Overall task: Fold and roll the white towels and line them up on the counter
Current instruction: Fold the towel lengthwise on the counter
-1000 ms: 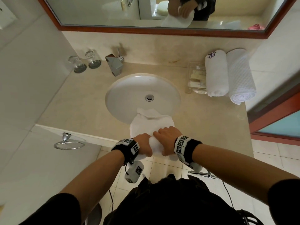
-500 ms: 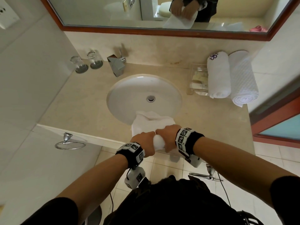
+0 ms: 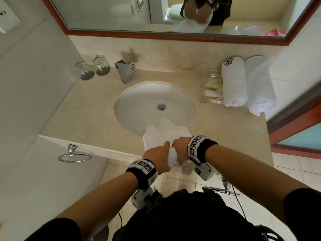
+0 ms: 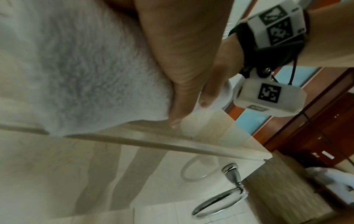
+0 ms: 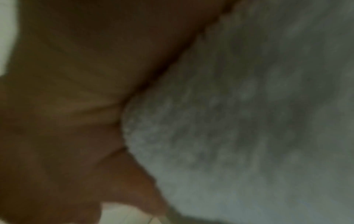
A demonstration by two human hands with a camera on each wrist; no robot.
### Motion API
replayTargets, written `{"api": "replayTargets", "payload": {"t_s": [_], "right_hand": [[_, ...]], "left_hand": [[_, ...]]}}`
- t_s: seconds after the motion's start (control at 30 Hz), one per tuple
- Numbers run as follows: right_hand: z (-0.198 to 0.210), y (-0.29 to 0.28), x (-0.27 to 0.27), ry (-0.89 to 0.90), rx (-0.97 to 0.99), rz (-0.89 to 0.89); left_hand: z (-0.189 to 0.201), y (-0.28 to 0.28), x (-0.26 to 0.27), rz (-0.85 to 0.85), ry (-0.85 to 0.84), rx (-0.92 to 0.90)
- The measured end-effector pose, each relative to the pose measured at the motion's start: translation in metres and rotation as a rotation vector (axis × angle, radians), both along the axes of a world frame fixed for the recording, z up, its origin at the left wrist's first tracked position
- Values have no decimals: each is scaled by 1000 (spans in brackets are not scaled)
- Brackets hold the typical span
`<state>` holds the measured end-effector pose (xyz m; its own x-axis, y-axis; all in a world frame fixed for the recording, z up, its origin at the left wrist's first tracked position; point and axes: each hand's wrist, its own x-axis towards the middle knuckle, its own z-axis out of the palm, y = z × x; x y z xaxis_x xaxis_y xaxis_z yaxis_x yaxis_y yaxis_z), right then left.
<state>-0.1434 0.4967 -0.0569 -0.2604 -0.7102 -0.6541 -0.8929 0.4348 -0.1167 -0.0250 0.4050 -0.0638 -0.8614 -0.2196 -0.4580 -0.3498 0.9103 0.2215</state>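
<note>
Left hand (image 3: 159, 158): curled over the left part of a half-rolled white towel (image 3: 163, 134) at the near edge of the worktop (image 3: 83, 115), knuckles up.
Right hand (image 3: 180, 146): clamped on the right part of the same roll — in the left wrist view its fingers (image 4: 184, 84) wrap down round the roll's end, tips touching the worktop edge.
Hands together: side by side, thumbs almost touching over the roll.
Towel in hand: rolled part lies across the worktop's near edge; the unrolled tail stretches away from the hands and drapes over the near rim into the sink (image 3: 135, 105). The right wrist view shows only blurred terry cloth against a palm.
Finished rolls: two rolled towels at the far right of the worktop, touching side by side — a smooth one with a purple emblem (image 3: 233, 82) on the left, a waffle-textured one (image 3: 259, 86) on the right.
Tray: a clear tray of small toiletries (image 3: 211, 87) just left of the emblem towel.
Far left: two glass tumblers (image 3: 93, 67) near the wall, a chrome tap (image 3: 125, 70) behind the sink.
Above: a wood-framed mirror (image 3: 156, 34) reflecting hands and towel.
Below the worktop: a chrome towel ring (image 3: 73, 154) at left.
</note>
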Motion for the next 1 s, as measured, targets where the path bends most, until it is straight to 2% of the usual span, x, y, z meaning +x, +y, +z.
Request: {"api": "replayTargets", "payload": {"t_s": [0.1, 0.2, 0.3, 0.37, 0.43, 0.53, 0.63, 0.7, 0.77, 0.87, 1.0], "right_hand": [[2, 0, 1, 25, -87, 7], [0, 0, 6, 184, -289, 91], [-9, 6, 14, 239, -337, 68], [-16, 6, 19, 184, -269, 11], [-13, 2, 15, 83, -169, -38], [-6, 0, -2, -38, -89, -68], [2, -3, -16, -16, -77, -61], [10, -7, -23, 12, -148, -100], [23, -12, -31, 31, -260, -139], [38, -16, -36, 148, -430, -90], [46, -22, -38, 207, -392, -134]], "left_hand": [[-3, -13, -10, 73, -112, 110], [-4, -36, -11, 164, -111, 334], [-4, -44, -12, 171, -148, 391], [2, -38, -14, 113, -244, 320], [3, -32, -12, 26, -264, 179], [6, -23, -6, -24, -104, 18], [17, -24, -12, -9, -37, -57], [25, -35, -26, -8, -49, -48], [38, -52, -43, 23, -74, 40], [56, -79, -60, 44, -63, 96], [70, -88, -79, 5, -50, 55]]}}
